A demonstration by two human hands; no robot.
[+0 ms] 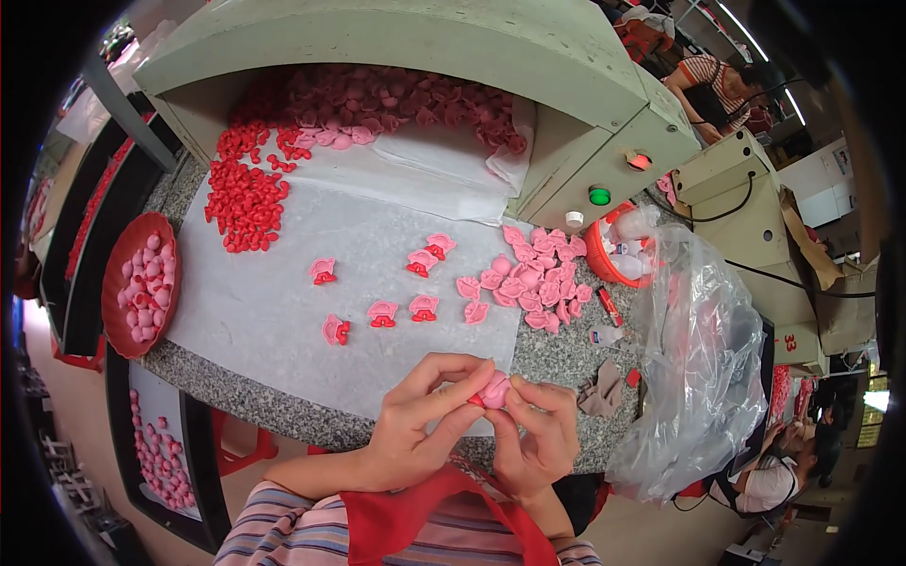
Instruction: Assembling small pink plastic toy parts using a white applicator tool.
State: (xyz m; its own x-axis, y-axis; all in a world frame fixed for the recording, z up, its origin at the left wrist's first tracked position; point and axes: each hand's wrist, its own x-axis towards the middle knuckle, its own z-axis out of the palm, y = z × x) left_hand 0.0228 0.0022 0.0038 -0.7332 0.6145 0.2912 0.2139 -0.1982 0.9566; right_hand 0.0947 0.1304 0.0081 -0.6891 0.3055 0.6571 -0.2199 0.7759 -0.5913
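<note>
Roughly, largest first: grey speckled surface (557,354) spans mid frame, a white sheet (311,245) laid over most of it, and a clear plastic bag (703,368) slumps at right. Upper centre, a box-like housing shelters a heap of pink petal parts (396,104); a red parts pile (247,193) sits upper left of the sheet, a red tray (115,283) of pink pieces at far left. Loose pink shells (533,278) cluster right of centre, with a few assembled pink-and-red pieces (382,314) spaced apart on the sheet. Lower centre, left hand (420,415) and right hand (538,429) both pinch one small pink piece (495,389) with a red bit at its edge, fingertips closed on it from either side, held just above the surface's near edge. Judging by size, it's very light; looks like thin moulded plastic, smooth, likely slippery, lobes probably bend. Best held by the rounded body, not the thin rim.
</note>
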